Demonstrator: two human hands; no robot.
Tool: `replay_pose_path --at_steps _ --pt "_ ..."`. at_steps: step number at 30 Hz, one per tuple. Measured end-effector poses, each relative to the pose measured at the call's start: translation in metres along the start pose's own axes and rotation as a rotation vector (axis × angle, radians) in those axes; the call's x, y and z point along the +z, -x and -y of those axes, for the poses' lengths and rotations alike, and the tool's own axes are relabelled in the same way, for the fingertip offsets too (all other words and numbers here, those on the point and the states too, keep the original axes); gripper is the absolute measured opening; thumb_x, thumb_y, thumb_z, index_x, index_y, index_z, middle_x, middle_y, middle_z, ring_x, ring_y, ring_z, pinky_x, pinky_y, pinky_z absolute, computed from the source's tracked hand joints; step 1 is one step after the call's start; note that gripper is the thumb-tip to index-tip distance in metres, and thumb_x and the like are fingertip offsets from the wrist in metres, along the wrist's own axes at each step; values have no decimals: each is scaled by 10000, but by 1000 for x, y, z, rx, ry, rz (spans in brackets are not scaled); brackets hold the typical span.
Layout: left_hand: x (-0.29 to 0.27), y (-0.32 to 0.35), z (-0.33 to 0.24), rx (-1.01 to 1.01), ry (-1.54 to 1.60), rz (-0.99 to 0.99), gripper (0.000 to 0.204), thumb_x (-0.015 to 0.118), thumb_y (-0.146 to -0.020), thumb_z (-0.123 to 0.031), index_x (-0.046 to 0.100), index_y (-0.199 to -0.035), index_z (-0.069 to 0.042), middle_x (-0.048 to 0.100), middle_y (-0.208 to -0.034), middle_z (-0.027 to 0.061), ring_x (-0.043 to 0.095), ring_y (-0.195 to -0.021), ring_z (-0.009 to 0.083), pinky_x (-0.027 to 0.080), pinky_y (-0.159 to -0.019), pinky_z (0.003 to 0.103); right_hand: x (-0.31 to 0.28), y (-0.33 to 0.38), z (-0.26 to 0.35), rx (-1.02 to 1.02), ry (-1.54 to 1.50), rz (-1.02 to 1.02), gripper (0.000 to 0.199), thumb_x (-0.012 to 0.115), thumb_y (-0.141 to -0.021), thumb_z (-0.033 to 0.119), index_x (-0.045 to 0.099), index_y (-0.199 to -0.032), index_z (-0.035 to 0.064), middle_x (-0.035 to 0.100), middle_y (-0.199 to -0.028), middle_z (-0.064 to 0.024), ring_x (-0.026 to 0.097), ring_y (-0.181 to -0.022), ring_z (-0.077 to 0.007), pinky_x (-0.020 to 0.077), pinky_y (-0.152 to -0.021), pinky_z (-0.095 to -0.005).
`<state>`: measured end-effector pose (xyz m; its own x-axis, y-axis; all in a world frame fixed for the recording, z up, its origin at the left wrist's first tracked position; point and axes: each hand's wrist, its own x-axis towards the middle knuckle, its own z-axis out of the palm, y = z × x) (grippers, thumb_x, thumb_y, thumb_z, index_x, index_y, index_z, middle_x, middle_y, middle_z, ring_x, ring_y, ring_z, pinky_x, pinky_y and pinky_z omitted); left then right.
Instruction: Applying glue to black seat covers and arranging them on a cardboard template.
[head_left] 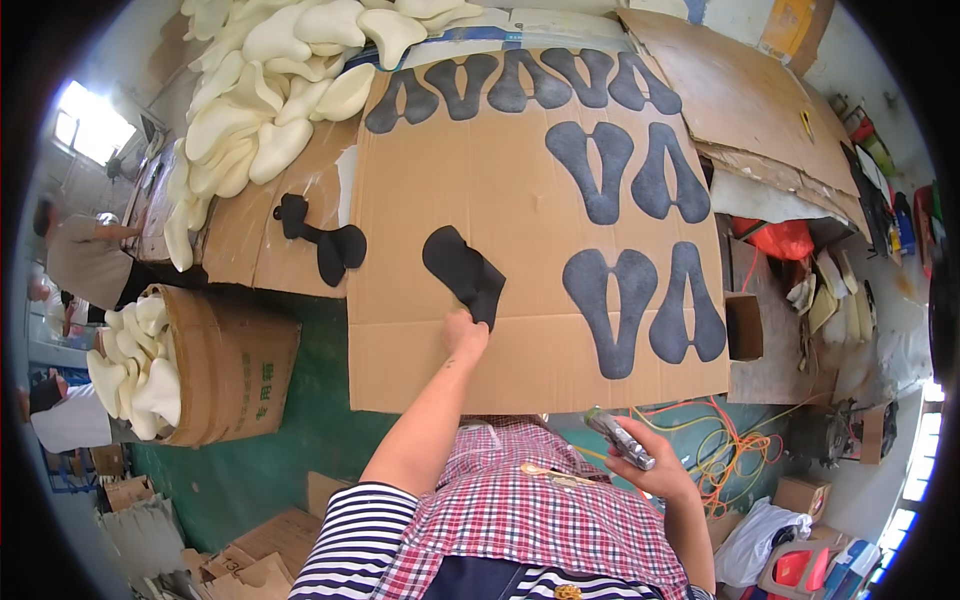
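Observation:
My left hand grips the lower end of a black fabric piece, which is partly folded over the cardboard sheet. In my right hand, held off the sheet's near edge, is a silver metal tool that looks like a spray gun. Several dark grey, V-shaped cutouts with a slot in the middle lie flat along the far and right sides of the sheet; one near cutout is closest to my right hand. More black pieces lie overlapped on cardboard to the left.
Cream foam pads are heaped at the far left, and a cardboard box full of similar pads stands below. Orange and yellow hoses coil on the green floor at right. Stacked cardboard lies far right. Other people are at the left.

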<state>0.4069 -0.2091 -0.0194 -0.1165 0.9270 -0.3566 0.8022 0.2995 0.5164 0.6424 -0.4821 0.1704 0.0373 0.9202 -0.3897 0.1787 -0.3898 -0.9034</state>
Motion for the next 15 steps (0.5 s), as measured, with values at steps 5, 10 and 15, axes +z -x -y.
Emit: replay_pose_path --at_steps 5,10,15 --pt "-56 -19 -17 253 381 -137 200 667 -720 -44 573 -896 -30 597 -792 73 603 -754 178 494 -717 302 0 -18 11 12 12 54 586 764 -779 70 522 -1312 75 647 -1043 -60 629 -871 -144 515 -784 -294" --pt "-175 -13 -99 546 644 234 222 607 -793 52 625 -998 -30 607 -846 -21 565 -770 65 484 -728 241 4 -40 12 65 9 121 584 762 -791 123 518 -1319 76 654 -1116 -117 639 -974 -217 501 -849 -315" --pt "-224 -38 -158 651 499 504 225 602 -825 -9 656 -1044 -4 627 -872 -13 557 -747 57 468 -672 238 12 -55 9 -4 34 80 607 778 -789 157 513 -1329 79 655 -1118 -132 640 -995 -220 496 -873 -323"
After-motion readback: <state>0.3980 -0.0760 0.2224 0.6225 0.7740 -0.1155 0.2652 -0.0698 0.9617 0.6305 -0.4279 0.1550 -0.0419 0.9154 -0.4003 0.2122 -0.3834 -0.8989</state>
